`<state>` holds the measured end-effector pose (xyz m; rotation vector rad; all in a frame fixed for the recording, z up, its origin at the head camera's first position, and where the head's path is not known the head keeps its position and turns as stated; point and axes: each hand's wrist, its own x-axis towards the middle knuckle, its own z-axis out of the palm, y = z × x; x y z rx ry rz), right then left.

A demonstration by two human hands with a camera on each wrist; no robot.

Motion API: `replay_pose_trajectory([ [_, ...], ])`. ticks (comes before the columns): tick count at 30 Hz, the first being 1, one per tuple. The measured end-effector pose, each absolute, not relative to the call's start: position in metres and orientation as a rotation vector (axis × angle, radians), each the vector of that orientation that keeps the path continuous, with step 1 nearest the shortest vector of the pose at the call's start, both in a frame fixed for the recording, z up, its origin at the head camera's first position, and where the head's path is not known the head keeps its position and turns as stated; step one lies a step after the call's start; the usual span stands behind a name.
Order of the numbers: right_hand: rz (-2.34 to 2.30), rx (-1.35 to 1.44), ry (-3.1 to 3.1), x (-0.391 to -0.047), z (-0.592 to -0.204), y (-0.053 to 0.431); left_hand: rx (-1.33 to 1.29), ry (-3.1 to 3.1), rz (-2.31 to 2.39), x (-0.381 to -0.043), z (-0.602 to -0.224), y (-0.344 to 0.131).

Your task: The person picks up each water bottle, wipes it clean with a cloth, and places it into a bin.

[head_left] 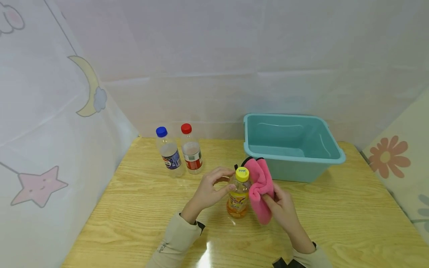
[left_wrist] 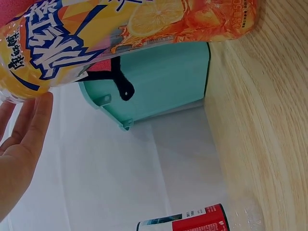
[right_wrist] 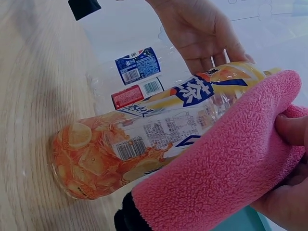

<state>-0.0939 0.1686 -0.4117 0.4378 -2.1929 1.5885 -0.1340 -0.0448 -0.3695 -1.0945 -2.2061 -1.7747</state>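
An iced tea bottle (head_left: 237, 201) with a yellow cap and an orange, lemon-printed label stands upright on the table. Around its upper part my left hand (head_left: 213, 189) holds it, thumb at the front and fingers behind; the fingertips meet the bottle's shoulder in the left wrist view. My right hand (head_left: 282, 208) grips a folded pink towel (right_wrist: 216, 159) with black edging, thumb pressed into the fold. This towel lies close against the bottle's right side; the right palm is partly hidden behind it.
Behind and to the left stand two clear bottles, a blue-capped bottle (head_left: 170, 154) and a red-capped bottle (head_left: 191, 154). A teal plastic bin (head_left: 295, 167) sits at the back right, just beyond the towel. Pale cloth walls (head_left: 201, 56) enclose the wooden table (head_left: 134, 223).
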Motion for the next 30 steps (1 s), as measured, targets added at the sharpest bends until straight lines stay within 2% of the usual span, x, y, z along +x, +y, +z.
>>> replay_pose_trajectory([
  [7, 1.593, 0.428, -2.207, -0.095, -0.414, 0.170, -1.109, -2.186, -1.771, -0.135, -0.372, -0.045],
  [14, 1.655, 0.397, -2.185, -0.094, -0.417, 0.167, -1.090, -2.186, -1.766, -0.149, -0.404, -0.046],
  [30, 1.779, 0.381, -2.125, -0.095, -0.439, 0.167, -1.066, -2.200, -1.788, -0.147, -0.404, -0.045],
])
